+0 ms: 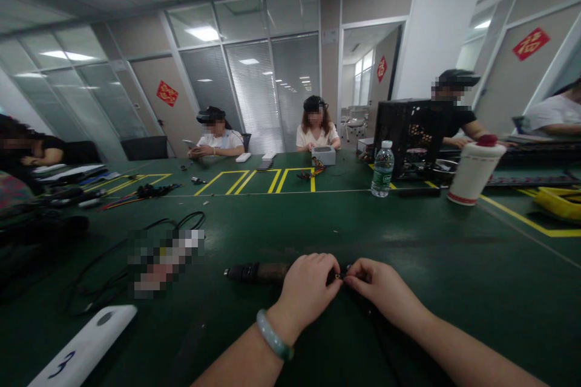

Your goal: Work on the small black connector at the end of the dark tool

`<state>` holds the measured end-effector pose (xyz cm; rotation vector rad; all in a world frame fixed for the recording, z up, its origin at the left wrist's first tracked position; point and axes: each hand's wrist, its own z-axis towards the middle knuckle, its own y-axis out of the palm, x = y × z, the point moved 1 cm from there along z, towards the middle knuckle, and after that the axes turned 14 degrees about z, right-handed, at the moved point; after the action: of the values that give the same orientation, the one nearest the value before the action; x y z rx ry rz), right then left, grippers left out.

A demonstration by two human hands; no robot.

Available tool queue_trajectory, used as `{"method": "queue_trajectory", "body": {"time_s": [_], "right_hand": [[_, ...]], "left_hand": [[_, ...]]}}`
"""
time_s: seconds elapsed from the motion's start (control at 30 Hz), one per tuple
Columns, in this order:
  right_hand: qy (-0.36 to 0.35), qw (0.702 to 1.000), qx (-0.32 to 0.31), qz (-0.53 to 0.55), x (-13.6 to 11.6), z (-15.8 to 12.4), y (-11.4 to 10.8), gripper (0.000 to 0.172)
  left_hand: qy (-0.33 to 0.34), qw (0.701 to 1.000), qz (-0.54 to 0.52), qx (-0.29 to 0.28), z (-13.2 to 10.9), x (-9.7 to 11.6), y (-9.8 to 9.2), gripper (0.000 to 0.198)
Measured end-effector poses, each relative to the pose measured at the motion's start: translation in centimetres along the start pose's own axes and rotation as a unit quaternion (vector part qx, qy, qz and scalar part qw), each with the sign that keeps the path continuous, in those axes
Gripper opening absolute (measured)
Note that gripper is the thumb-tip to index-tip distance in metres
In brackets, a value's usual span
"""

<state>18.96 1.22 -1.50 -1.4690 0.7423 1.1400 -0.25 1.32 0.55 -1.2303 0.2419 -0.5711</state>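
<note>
My left hand (308,281), with a jade-coloured bangle at the wrist, is closed in a pinch around a tiny brass-coloured part (338,276). Facing it, my right hand (374,284) has thumb and forefinger pressed together right beside that part; what they grip is too small and dark to name. Behind my left hand lies a dark cylindrical tool (261,273) like an electric screwdriver, its metal tip pointing left and its right end hidden by the hand. A dark cord seems to run down from between the hands.
On the green table (254,224), a white power bank (86,347) marked 3 lies front left near a looped black cable (154,222). A water bottle (383,170), a cream tumbler (474,170) and a black computer case (394,139) stand right. Several people sit around the table.
</note>
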Motion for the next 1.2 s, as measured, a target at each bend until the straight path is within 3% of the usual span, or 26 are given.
{"method": "queue_trajectory", "body": {"time_s": [0.73, 0.93, 1.2], "right_hand": [[0.000, 1.000, -0.012, 0.011, -0.28, 0.02, -0.13, 0.010], [0.000, 1.000, -0.010, 0.006, 0.16, 0.08, -0.01, 0.011], [0.001, 1.000, -0.012, 0.011, -0.06, 0.03, -0.13, 0.011]], "left_hand": [[0.040, 0.999, 0.012, -0.013, -0.05, 0.21, -0.68, 0.010], [0.017, 1.000, 0.009, -0.004, -0.22, 0.31, -0.66, 0.017], [0.030, 0.999, 0.007, -0.013, -0.09, 0.27, -0.72, 0.011]]}}
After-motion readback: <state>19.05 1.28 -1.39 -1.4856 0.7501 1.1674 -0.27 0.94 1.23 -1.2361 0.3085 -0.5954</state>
